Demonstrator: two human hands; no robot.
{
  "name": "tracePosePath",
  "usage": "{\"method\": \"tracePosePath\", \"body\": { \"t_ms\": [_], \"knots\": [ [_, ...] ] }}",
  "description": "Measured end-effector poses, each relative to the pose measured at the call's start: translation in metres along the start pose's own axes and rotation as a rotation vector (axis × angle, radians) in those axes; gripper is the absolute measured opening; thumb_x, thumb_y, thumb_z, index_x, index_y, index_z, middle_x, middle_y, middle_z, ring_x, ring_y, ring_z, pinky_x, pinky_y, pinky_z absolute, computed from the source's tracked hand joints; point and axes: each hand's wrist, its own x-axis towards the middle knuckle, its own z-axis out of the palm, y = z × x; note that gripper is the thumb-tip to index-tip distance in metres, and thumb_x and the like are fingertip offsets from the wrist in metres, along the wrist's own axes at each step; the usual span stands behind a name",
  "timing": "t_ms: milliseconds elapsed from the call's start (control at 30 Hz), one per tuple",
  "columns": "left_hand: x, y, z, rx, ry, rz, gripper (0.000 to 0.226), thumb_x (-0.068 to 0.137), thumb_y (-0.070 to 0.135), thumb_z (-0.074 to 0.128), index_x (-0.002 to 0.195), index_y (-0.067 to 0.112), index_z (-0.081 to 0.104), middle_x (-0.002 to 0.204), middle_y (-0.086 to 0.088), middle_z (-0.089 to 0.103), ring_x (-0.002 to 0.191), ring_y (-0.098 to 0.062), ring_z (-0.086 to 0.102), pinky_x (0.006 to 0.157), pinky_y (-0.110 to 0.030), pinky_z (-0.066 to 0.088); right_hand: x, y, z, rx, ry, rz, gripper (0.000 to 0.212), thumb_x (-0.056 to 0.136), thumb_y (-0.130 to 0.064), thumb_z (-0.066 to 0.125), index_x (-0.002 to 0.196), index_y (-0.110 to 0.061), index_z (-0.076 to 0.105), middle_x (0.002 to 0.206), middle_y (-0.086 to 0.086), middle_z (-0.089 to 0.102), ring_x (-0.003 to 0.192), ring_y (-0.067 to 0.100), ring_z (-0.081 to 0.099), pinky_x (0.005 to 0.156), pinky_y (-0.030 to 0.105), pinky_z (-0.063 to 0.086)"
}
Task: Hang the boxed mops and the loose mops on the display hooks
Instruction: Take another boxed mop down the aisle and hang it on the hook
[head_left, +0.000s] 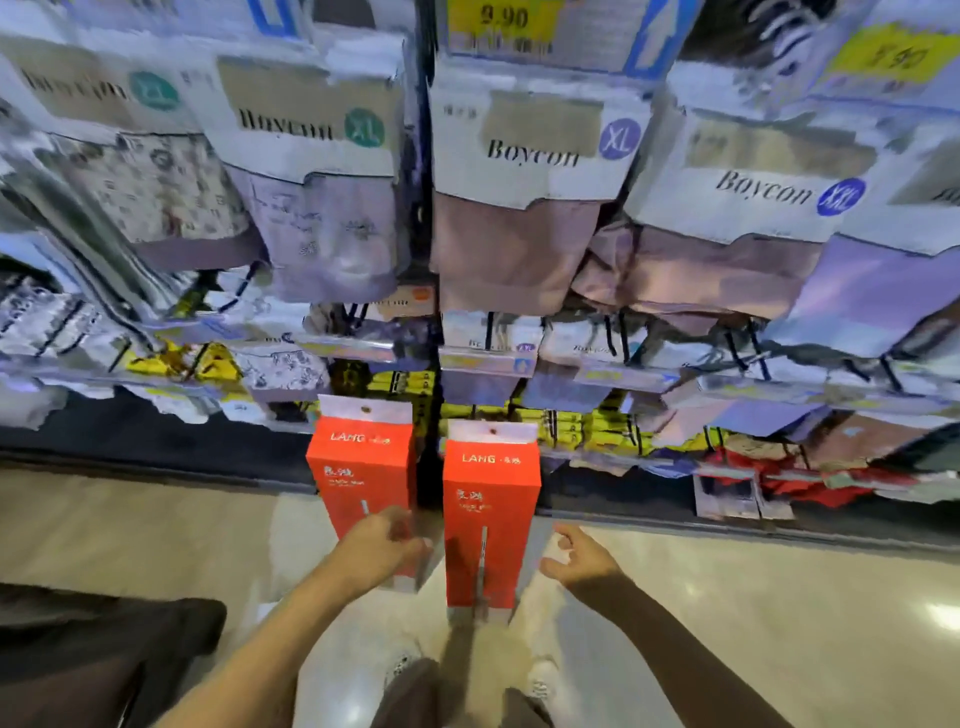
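Note:
Two tall red boxes marked LANG, each with a white hang tab and a hole at the top, stand upright side by side in front of the display rack. My left hand is closed around the lower part of the left red box. The right red box is just right of it, with its lower end near the floor; what supports it is not clear. My right hand hovers beside that box's right edge, fingers spread and curled, a small gap away. No loose mops are in view.
The rack is packed with hanging packs of clothing marked Boycon on several rows of hooks, with yellow price tags above. Lower rows hold yellow and red packs. The glossy beige floor lies below, my shoes on it.

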Motion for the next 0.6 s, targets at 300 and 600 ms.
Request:
{"method": "tracePosePath", "body": {
  "t_ms": [300, 600],
  "knots": [
    [0.105, -0.011, 0.044, -0.227, -0.003, 0.061, 0.05, 0.08, 0.011, 0.076, 0.113, 0.025, 0.041, 0.1, 0.015, 0.054, 0.089, 0.006, 0.055, 0.073, -0.006, 0.04, 0.093, -0.007, -0.008, 0.053, 0.121, -0.351, 0.063, 0.074, -0.02, 0.079, 0.122, -0.05, 0.05, 0.117, -0.023, 0.061, 0.116, 0.01, 0.06, 0.097, 0.035, 0.048],
    [0.149, -0.013, 0.062, -0.378, 0.117, 0.215, 0.072, 0.073, 0.004, 0.08, 0.129, 0.021, 0.038, 0.1, 0.02, 0.055, 0.092, 0.003, 0.056, 0.064, 0.008, 0.036, 0.133, 0.006, 0.005, 0.283, 0.055, -0.404, 0.07, 0.074, -0.002, 0.079, 0.123, -0.034, 0.04, 0.111, -0.015, 0.06, 0.091, -0.017, 0.061, 0.071, 0.005, 0.048]
  ]
}}
